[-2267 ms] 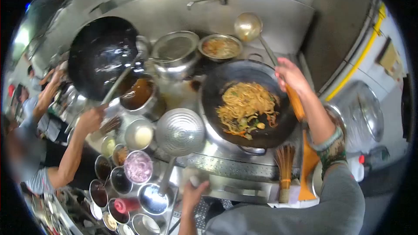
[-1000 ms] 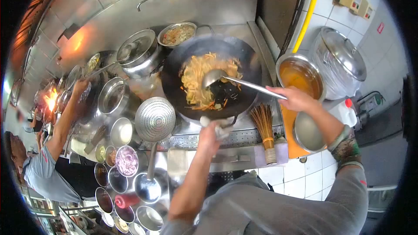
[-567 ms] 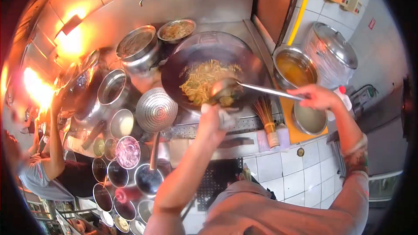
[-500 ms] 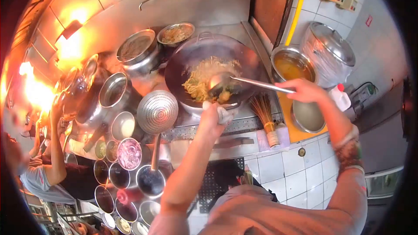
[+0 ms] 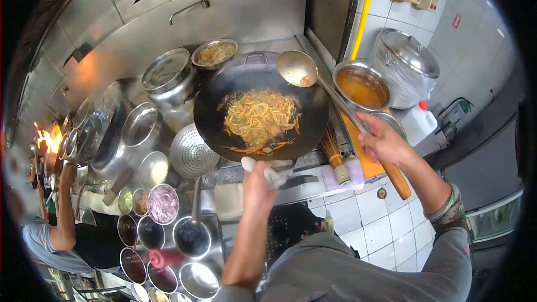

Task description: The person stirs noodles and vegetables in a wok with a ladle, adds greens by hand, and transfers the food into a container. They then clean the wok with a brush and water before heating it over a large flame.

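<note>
A black wok (image 5: 212, 106) full of yellow noodles (image 5: 260, 118) with vegetable strips is tilted up toward me. My left hand (image 5: 258, 183) grips its near handle through a white cloth (image 5: 268, 171). My right hand (image 5: 382, 143) holds a long steel ladle (image 5: 296, 68) by its shaft, above its wooden end (image 5: 397, 179). The ladle's bowl hovers over the wok's far right rim, outside the noodles.
A perforated skimmer (image 5: 190, 151) lies left of the wok. Several small bowls of ingredients (image 5: 162, 204) sit at lower left. A pot of orange liquid (image 5: 362, 86), a lidded steel pot (image 5: 406, 67) and a bamboo brush (image 5: 334, 154) stand right. Another person (image 5: 53, 235) cooks at far left near flames (image 5: 47, 138).
The ladle has left the noodles and risen to the wok's far right rim. My right hand slid along the shaft. The wok is tipped toward me. The flare at left has died down.
</note>
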Tool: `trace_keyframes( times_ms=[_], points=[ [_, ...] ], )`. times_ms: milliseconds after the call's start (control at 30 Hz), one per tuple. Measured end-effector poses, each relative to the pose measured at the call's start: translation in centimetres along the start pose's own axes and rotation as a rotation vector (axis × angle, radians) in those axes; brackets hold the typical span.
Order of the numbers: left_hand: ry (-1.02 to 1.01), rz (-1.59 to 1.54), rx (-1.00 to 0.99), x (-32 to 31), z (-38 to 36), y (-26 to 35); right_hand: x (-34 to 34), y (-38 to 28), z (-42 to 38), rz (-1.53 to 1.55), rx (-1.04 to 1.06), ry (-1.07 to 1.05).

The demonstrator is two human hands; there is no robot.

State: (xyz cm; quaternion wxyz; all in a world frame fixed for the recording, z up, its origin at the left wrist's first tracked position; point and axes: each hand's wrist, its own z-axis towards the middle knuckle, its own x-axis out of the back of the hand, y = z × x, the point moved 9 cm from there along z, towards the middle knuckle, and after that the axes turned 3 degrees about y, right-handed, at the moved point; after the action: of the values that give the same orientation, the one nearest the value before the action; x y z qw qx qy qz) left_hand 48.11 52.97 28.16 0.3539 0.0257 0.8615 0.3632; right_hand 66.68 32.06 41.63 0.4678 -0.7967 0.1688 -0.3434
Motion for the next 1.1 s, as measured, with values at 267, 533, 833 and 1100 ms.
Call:
trace_keyframes(
  times_ms=[267, 533, 833, 1100],
  points=[
    [0.048, 0.511, -0.474, 0.1, -1.4, -0.6, -7.0, -0.6, 2.0, 0.353, -0.204, -0.177],
    [0.035, 0.251, -0.126, 0.3, -0.7, 1.8, -12.9, 1.7, 5.3, 0.989, -0.4, -0.72],
    [0.206, 0.102, 0.102, 3.1, -0.7, 0.5, -7.0, 0.7, 4.7, 0.662, -0.207, -0.546],
    [0.226, 0.101, 0.073, 3.3, -1.0, -1.0, -7.3, 1.1, 7.4, 0.92, -0.611, -0.664]
  ],
)
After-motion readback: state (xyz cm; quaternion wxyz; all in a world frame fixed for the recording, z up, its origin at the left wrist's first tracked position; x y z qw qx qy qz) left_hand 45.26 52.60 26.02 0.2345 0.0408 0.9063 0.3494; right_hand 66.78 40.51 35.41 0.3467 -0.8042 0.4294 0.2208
